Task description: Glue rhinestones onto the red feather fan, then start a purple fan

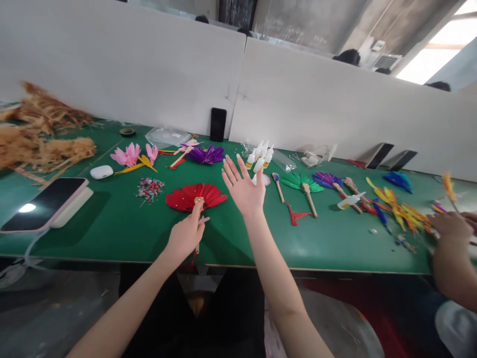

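Observation:
My left hand [185,234] is closed around the handle of a red feather fan [177,198], its index finger laid along the pale wooden hub. Small pale dots show on the red feathers, and a red tassel hangs below the handle at the table's front edge. Raised above the table to the right of the fan, my right hand [244,191] has its fingers spread and nothing in it. Just beyond it stand several small glue bottles [260,155]. A pile of multicoloured sequins or beads [149,190] lies left of the fan.
Left are a phone [46,204] with a cable, a white case [101,172] and dried tan fibres [55,154]. A purple fan [206,154] lies behind. Rightward are a green fan [301,182] and yellow feathers [398,204]; a co-worker's hand [450,224] works at the far right.

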A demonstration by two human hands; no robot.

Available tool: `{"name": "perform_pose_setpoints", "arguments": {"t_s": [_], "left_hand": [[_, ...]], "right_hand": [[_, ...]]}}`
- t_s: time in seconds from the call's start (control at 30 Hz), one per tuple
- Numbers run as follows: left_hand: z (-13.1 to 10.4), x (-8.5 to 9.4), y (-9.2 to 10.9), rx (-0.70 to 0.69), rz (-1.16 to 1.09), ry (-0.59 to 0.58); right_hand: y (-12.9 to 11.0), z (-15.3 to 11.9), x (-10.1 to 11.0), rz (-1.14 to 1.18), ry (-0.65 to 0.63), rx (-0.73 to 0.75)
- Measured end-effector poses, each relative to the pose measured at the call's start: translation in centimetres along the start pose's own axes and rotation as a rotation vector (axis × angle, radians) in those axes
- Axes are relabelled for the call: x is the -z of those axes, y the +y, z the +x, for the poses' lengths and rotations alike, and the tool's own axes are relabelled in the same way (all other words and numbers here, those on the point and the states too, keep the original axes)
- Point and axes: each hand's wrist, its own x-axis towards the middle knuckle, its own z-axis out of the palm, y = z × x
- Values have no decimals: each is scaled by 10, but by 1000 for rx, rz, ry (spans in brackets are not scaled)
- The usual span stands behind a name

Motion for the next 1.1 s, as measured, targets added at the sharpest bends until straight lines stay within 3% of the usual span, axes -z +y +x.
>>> {"name": "perform_pose_setpoints", "arguments": {"t_s": [0.27,0.63,0.83,0.9,0.97,1.07,1.1], "left_hand": [[2,-5,7,-40,88,-76],[9,-16,19,-191,140,-79],[4,-12,15,-159,101,-106],[-1,-5,9,-129,3,-58],[-7,5,3,-100,-165,78],[-13,24,-4,-71,-519,340],[-11,31,-6,-72,-678,354]], "right_hand": [[17,5,-10,11,-19,-19],[9,3,-20,23,8,-8],[3,3,-18,-3,28,19],[4,4,-19,-43,33,17],[11,6,-21,-79,50,9],[37,17,-30,-91,95,-43],[49,22,-35,-86,103,-86]]}}
